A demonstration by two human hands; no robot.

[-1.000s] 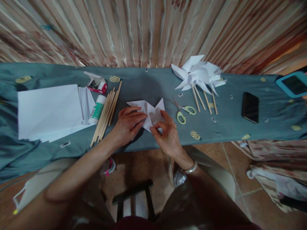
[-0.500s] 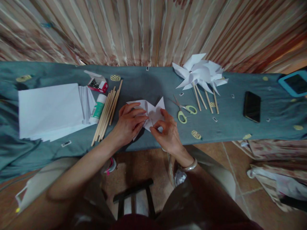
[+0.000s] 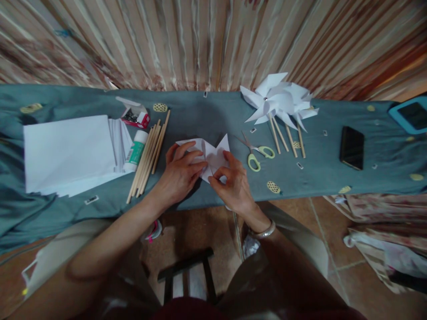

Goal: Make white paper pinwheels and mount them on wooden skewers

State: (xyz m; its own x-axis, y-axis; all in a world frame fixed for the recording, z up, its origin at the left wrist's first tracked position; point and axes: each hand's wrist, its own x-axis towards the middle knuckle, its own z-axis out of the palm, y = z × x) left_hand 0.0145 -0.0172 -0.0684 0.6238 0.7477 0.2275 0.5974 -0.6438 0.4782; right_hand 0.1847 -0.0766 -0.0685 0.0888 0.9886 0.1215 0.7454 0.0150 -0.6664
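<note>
A cut and partly folded sheet of white paper (image 3: 204,146) lies on the cloth between my hands, its points sticking up at the far side. My left hand (image 3: 182,171) holds its left part, with the fingers bent over it and the tips near the centre. With thumb and forefinger, my right hand (image 3: 231,180) pinches a point of the same paper close to the middle. A pair of scissors (image 3: 256,153) with pale green handles rests open just right of my right hand. Several wooden sticks (image 3: 150,155) lie left of my left hand.
A glue stick (image 3: 136,151), a paper stack (image 3: 70,153) and an open red box of small metal pieces (image 3: 135,116) stand at left. Finished paper pinwheels (image 3: 278,100) on sticks lie at back right. Farther right are a black phone (image 3: 352,148) and a blue-framed device (image 3: 412,114).
My left fingers have shifted slightly over the paper, the thumb side now closer to its centre. My right hand keeps its pinch nearly unmoved.
</note>
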